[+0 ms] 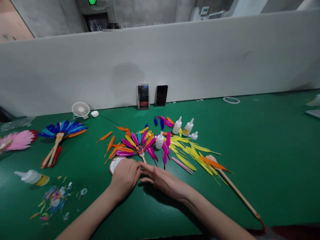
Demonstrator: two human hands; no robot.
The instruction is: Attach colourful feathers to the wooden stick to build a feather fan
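My left hand (126, 175) is curled closed at the near end of the wooden handle (142, 157) of a feather fan, beside a round white disc (115, 163). What its fingers pinch is hidden. My right hand (160, 178) has its fingers stretched out, their tips touching the left hand's fingertips. Magenta, orange and yellow feathers (135, 141) with one blue spread out from the handle's head. A white glue bottle (159, 140) stands at the fan's right edge.
Yellow feathers (191, 155) lie to the right, near a long wooden stick (237, 190). Two glue bottles (177, 125) stand behind. At left are a blue feather fan (60, 133), a lying glue bottle (35, 178) and scraps (55, 200). Two phones (161, 95) lean on the partition (200, 63).
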